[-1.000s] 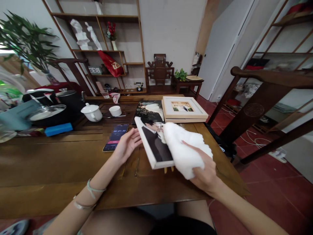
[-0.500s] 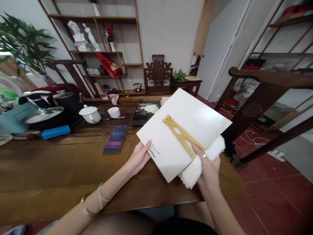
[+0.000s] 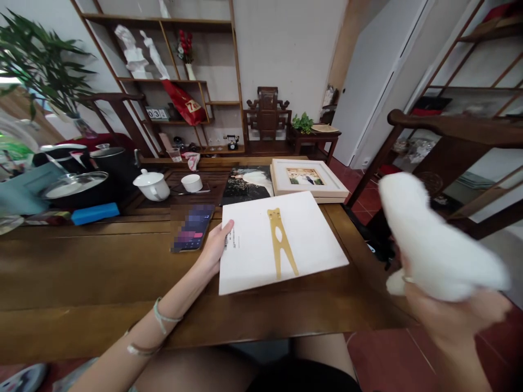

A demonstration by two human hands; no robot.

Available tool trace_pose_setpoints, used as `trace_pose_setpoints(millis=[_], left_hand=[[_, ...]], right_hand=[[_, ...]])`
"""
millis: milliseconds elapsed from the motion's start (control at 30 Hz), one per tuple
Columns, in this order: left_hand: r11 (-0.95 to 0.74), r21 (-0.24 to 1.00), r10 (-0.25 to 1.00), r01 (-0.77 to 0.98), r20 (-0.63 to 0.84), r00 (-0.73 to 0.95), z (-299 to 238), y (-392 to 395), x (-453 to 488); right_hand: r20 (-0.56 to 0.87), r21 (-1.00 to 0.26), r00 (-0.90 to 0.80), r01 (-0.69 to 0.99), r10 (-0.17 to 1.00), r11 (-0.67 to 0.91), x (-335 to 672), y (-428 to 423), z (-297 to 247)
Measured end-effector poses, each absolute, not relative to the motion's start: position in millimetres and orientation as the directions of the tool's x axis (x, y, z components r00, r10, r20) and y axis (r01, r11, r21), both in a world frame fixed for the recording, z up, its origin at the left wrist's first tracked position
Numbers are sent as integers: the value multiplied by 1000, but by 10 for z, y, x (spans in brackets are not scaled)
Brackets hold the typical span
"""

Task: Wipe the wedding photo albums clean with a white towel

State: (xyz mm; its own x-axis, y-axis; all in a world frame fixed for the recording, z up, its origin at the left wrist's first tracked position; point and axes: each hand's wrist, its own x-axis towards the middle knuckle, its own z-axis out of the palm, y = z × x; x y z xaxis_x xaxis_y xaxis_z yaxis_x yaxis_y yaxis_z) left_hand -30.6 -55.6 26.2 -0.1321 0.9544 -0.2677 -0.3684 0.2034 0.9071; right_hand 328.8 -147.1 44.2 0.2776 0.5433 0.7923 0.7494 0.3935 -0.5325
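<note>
My left hand grips the left edge of a white panel, thumb on top. The panel is tilted above the wooden table, with a small printed barcode by my thumb. A flat yellow animal-headed piece with two long legs lies against the panel's face; I cannot tell whether it is fixed there. Off to the right, apart from the panel, my right hand is closed around a fluffy white cloth. Motion blurs that hand and the cloth.
Behind the panel lie a framed photo and a dark picture. A phone, a lidded white cup, a small white bowl and a black pan are farther left. A wooden chair stands at the right.
My right hand has left the panel and swung right and up with the cloth. The panel has turned and dropped lower, uncovering the framed photo behind it.
</note>
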Motion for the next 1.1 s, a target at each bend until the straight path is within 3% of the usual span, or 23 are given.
trace_pose_setpoints(millis=[33, 100, 167, 267, 467, 967, 1100], left_hand=[[208, 910, 954, -357, -270, -132, 248, -553, -295], [210, 918, 954, -337, -267, -133, 230, -550, -270], [212, 924, 958, -317, -261, -120, 229, -546, -251], [241, 928, 957, -285, -275, -87, 245, -535, -243], [286, 932, 948, -223, -309, -77, 247, -509, -237], [335, 926, 937, -172, -347, -46, 198, -413, -269], [331, 940, 940, -84, -336, -64, 200, -431, -301]], right_hand=[[824, -374, 46, 793, 565, 481, 3282, -1429, 416], [805, -82, -319, 776, 500, 626, 3188, -1318, 390], [735, 53, -513, 696, 444, 716, 3036, -1199, 397], [669, 147, -630, 633, 395, 760, 2846, -1066, 406], [619, 211, -691, 603, 373, 769, 2771, -970, 250], [591, 165, -719, 552, 366, 817, 2762, -837, 124], [577, 176, -731, 547, 365, 818, 2754, -800, 146]])
